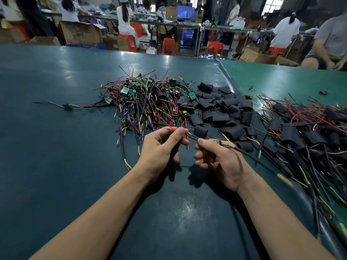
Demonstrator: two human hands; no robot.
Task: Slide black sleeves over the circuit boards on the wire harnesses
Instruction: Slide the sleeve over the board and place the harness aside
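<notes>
— Where the two forearms meet over the green table (56, 147), what is entered first?
— Left hand (161, 147): thumb and forefinger pinching a red wire (190, 140). Right hand (217, 158): fingers curled, pinching the same harness, a small green circuit board (218, 142) showing just past the thumb.
— Is the board covered?
— Bare. Its dark cable (242, 152) trails off to the right.
— Next item out?
— One black sleeve (200, 131), just beyond the hands. Behind it, a heap of black sleeves (221, 107).
— Left of that?
— Pile of bare harnesses (142, 102), green boards showing. One stray harness (68, 106) lies apart.
— Right edge?
— Pile of sleeved harnesses (308, 132).
— Farthest?
— Red stools (168, 46), cardboard boxes (80, 33), seated workers (124, 17).
</notes>
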